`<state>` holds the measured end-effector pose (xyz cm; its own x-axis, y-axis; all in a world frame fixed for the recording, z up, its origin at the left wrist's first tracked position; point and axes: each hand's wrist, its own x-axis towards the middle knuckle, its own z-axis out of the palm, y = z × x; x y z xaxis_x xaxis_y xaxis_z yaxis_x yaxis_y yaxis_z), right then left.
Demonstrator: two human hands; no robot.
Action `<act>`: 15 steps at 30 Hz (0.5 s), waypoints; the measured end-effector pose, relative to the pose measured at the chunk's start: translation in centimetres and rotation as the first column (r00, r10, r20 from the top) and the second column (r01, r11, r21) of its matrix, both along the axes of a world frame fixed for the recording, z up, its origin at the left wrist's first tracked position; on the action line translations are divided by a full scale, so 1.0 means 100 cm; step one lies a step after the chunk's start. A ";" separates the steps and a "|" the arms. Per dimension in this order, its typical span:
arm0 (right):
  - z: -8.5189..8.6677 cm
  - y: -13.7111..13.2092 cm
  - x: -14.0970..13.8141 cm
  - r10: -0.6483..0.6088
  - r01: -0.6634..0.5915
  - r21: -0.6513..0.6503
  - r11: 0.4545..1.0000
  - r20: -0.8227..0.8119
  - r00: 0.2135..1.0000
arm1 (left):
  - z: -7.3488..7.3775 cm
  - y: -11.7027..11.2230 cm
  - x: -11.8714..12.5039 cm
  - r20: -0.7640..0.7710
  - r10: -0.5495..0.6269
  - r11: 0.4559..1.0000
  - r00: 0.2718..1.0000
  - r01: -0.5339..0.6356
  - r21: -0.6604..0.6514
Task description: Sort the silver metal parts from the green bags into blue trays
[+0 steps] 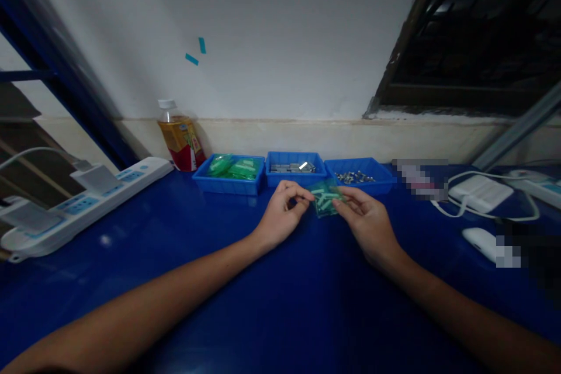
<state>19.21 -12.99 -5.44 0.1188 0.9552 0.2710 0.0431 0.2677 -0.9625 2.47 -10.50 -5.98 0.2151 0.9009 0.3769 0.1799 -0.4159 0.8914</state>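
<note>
Both my hands meet over the blue table (272, 304), just in front of three blue trays. Between them is a small green plastic bag (325, 198) with pale pieces inside. My left hand (283, 213) pinches the bag's left edge with thumb and fingers. My right hand (366, 219) pinches its right side. The left blue tray (230, 182) holds more green bags. The middle tray (294, 175) holds small metal parts, and the right tray (359, 182) holds small metal screws or bits.
A bottle (179, 137) with a yellow-red label stands by the wall at the left. A white power strip (83, 201) with plugs lies on the left. White chargers and cables (480, 193) lie on the right, near a dark window (473, 41).
</note>
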 end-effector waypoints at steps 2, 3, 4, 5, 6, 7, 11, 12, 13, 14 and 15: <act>0.004 -0.002 0.002 -0.094 0.049 0.206 0.977 0.212 0.973 | 0.003 -0.001 -0.001 0.002 -0.052 0.995 0.999 0.052 -0.081; 0.006 -0.005 0.003 -0.141 0.041 0.311 0.949 0.307 0.941 | 0.005 -0.002 -0.002 0.011 -0.087 0.989 0.996 0.088 -0.119; 0.008 -0.007 0.004 -0.178 0.012 0.396 0.918 0.385 0.906 | 0.006 -0.002 -0.002 0.027 -0.119 0.981 0.992 0.122 -0.154; 0.009 -0.009 0.004 -0.204 -0.024 0.454 0.890 0.445 0.872 | 0.007 -0.002 -0.002 0.049 -0.143 0.972 0.988 0.150 -0.182; 0.010 -0.011 0.004 -0.225 -0.053 0.493 0.869 0.487 0.844 | 0.007 -0.002 -0.002 0.074 -0.160 0.964 0.984 0.172 -0.203; 0.010 -0.012 0.004 -0.242 -0.072 0.516 0.854 0.515 0.822 | 0.008 -0.002 -0.001 0.100 -0.173 0.957 0.980 0.192 -0.217; 0.006 -0.011 0.004 -0.234 -0.073 0.469 0.880 0.562 0.794 | 0.005 -0.001 0.002 0.191 -0.181 0.950 0.965 0.222 -0.218; 0.005 -0.010 0.004 -0.198 -0.056 0.419 0.906 0.539 0.819 | 0.003 -0.002 0.002 0.193 -0.157 0.961 0.969 0.195 -0.196; 0.005 -0.008 0.004 -0.145 -0.040 0.347 0.937 0.490 0.859 | 0.002 -0.002 0.002 0.169 -0.124 0.976 0.978 0.151 -0.159; 0.004 -0.007 0.003 -0.075 -0.034 0.252 0.967 0.413 0.907 | 0.000 -0.003 0.001 0.115 -0.086 0.991 0.990 0.097 -0.096; 0.005 -0.006 0.003 0.008 -0.055 0.143 0.988 0.312 0.950 | 0.000 -0.004 0.001 0.039 -0.050 0.999 0.998 0.050 -0.003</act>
<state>19.47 -13.60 -4.98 -0.0228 0.9034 0.4282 0.3215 0.4122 -0.8525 2.53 -10.95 -6.01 0.2448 0.8908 0.3828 0.1241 -0.4203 0.8989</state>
